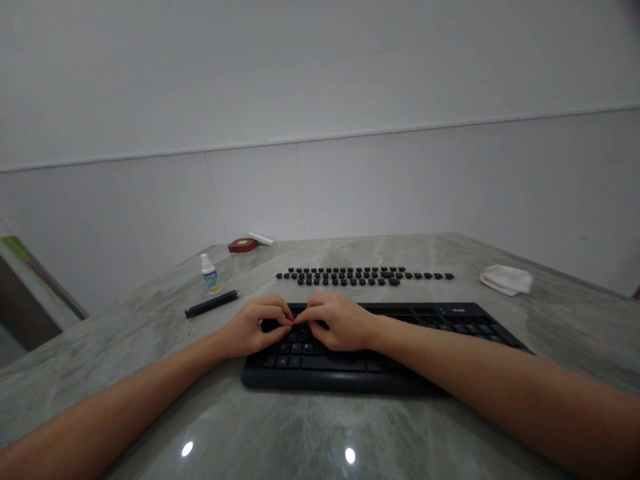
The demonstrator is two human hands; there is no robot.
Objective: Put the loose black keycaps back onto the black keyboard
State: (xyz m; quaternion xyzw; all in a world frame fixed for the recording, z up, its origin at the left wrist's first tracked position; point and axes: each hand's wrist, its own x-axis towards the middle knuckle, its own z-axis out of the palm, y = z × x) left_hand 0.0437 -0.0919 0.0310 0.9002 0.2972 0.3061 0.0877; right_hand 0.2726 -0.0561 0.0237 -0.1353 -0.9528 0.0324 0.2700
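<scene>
A black computer keyboard (340, 381) lies flat on the table in front of me, with keys fitted in its lower left rows. Over its upper left part my left hand (260, 327) has thumb and index finger closed together at the keys. My right hand (336, 321) reaches in from the right, its fingers bent and its index fingertip meeting the left fingertips. Whatever sits between the fingertips is too small and covered to make out. Behind the keyboard, several loose black keycaps (345, 274) stand in rows on the table.
Left of the keyboard are a small white bottle (211, 275) with a coloured label and a dark stick-like tool (211, 304). A reddish-brown case (243, 245) and a white flat item (261, 239) lie at the back. A folded white cloth (506, 279) rests at the right.
</scene>
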